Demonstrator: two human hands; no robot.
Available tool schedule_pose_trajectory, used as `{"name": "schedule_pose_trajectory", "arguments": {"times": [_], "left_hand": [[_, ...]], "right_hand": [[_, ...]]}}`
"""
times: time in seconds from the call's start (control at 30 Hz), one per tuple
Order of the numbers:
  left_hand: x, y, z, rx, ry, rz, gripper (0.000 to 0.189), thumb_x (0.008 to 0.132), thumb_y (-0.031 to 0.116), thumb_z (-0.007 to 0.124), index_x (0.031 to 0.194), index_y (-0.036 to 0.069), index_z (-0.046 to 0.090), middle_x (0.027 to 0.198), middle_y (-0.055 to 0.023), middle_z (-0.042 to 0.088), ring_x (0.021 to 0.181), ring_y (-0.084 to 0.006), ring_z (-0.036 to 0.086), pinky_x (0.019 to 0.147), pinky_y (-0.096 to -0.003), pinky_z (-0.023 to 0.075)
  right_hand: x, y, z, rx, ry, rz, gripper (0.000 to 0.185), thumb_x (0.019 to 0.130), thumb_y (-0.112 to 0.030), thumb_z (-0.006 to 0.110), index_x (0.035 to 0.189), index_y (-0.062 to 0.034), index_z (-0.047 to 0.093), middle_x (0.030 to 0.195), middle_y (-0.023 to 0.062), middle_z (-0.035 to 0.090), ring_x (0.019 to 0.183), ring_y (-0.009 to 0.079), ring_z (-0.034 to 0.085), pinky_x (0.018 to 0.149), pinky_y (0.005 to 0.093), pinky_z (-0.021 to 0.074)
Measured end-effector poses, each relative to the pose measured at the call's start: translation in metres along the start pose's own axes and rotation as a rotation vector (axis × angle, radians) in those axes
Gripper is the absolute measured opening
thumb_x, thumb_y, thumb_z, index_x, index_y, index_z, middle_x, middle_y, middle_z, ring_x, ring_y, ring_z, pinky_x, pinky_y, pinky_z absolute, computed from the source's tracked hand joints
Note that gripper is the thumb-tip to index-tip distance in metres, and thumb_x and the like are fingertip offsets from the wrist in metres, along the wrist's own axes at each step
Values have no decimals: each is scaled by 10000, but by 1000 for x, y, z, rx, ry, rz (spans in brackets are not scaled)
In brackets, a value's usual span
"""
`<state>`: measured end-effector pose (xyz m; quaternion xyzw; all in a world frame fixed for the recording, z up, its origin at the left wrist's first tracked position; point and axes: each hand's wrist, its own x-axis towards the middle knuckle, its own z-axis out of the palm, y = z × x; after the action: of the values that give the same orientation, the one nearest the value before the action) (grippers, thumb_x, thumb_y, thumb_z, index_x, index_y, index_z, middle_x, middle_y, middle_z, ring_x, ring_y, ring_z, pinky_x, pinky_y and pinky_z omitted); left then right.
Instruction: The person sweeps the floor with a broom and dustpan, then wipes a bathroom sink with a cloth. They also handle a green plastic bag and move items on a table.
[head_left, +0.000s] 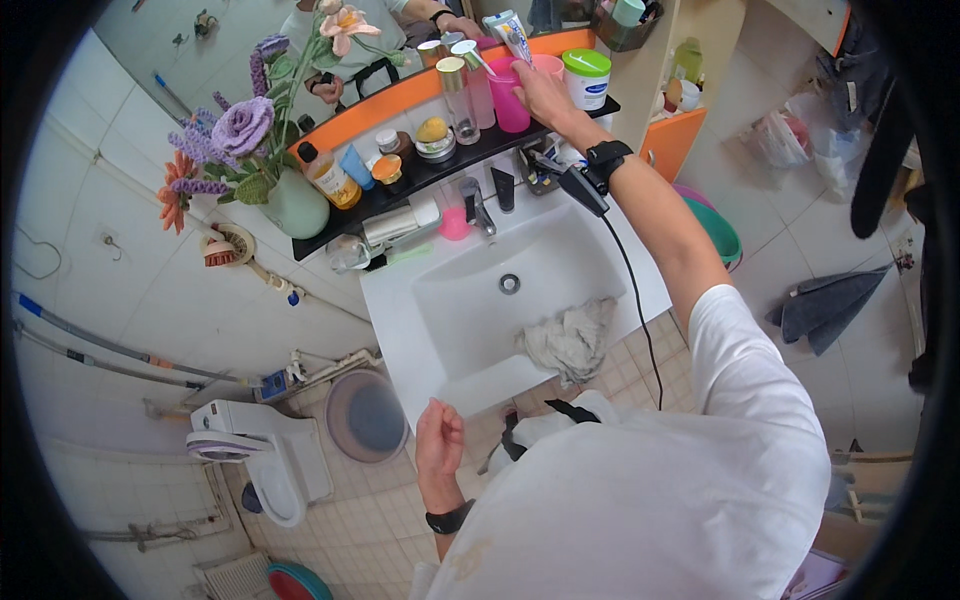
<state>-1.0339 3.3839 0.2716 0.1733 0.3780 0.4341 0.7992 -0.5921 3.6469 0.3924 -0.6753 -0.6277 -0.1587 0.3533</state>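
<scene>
My right hand (541, 94) reaches to the black shelf (352, 223) below the mirror, its fingers at the rim of a bright pink plastic cup (508, 105). A toothpaste tube (510, 36) and a toothbrush (474, 57) stand in that cup; whether the fingers grip cup or tube, I cannot tell. Beside it are a pale pink cup (550, 66) and a white tub with a green lid (586, 81). Loosely curled, my left hand (440, 439) hangs before the front edge of the white washbasin (465, 315); nothing shows in it. A wet grey cloth (574, 341) drapes over the basin's front edge.
A green vase of crocheted flowers (294, 202) and several bottles line the shelf. The faucet (477, 206) rises behind the basin. A corded black device (583, 189) lies near my right forearm, its cord crossing the basin's right side. A water bucket (366, 416) stands left, beside the toilet (262, 457).
</scene>
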Motion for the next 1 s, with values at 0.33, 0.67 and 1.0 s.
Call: {"name": "schedule_pose_trajectory", "arguments": {"times": [0.33, 0.67, 1.0], "left_hand": [[24, 12, 74, 269, -66, 63, 402, 1011, 347, 375, 667, 149, 308, 577, 61, 287, 484, -58, 280, 441, -201, 255], [44, 9, 114, 410, -381, -25, 396, 955, 421, 475, 798, 60, 522, 551, 41, 395, 425, -44, 368, 374, -164, 301], [50, 4, 116, 477, -488, -144, 603, 910, 599, 392, 747, 38, 543, 620, -26, 502, 513, -141, 523, 443, -216, 411]], "right_hand": [[-160, -119, -44, 1031, -576, 269, 144, 852, -188, 647, 889, -53, 685, 663, 19, 603, 593, 104, 546, 543, 270, 468], [-241, -156, -93, 1623, -821, 444, 211, 830, -88, 661, 1030, -29, 694, 796, 28, 647, 617, 82, 511, 551, 223, 431], [-253, -147, -94, 1553, -820, 489, 140, 885, -139, 606, 853, -7, 636, 701, 15, 607, 536, 54, 462, 482, 201, 379]]}}
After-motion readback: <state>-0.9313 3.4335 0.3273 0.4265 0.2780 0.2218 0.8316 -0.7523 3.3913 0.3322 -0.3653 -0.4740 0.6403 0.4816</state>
